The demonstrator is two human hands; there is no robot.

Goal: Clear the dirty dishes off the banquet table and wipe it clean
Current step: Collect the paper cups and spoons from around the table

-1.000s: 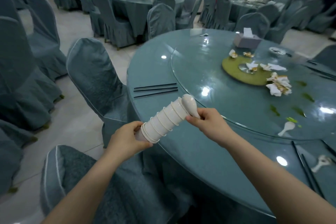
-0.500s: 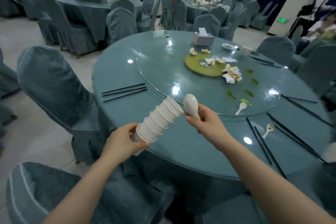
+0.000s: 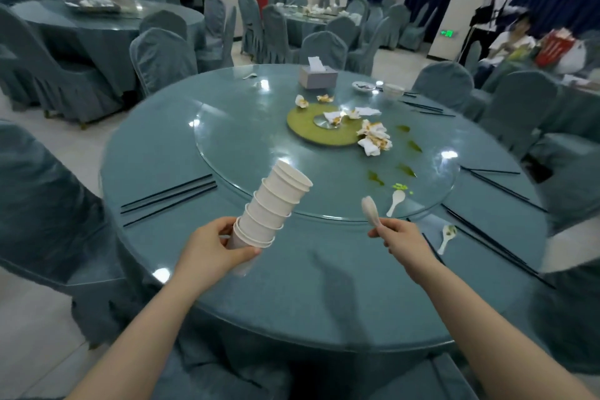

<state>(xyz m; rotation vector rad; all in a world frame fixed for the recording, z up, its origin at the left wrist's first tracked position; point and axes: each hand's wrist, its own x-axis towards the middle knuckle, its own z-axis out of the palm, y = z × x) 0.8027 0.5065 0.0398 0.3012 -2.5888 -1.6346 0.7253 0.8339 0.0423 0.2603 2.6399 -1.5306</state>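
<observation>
- Several nested cups (image 3: 271, 208), clasped at their base by the left hand (image 3: 212, 250) over the table (image 3: 292, 302) edge, lean rightward; a jolt could spill them.
- Right hand (image 3: 401, 240) pinches a spoon (image 3: 370, 209) by its handle; loose grip risks dropping it.
- Two more spoons (image 3: 396, 201) lie on the table beyond.

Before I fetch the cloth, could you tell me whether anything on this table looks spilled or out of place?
Yes: green smears and green bits soil the glass turntable, beside stained crumpled napkins. A spoon lies loose near them.
</observation>
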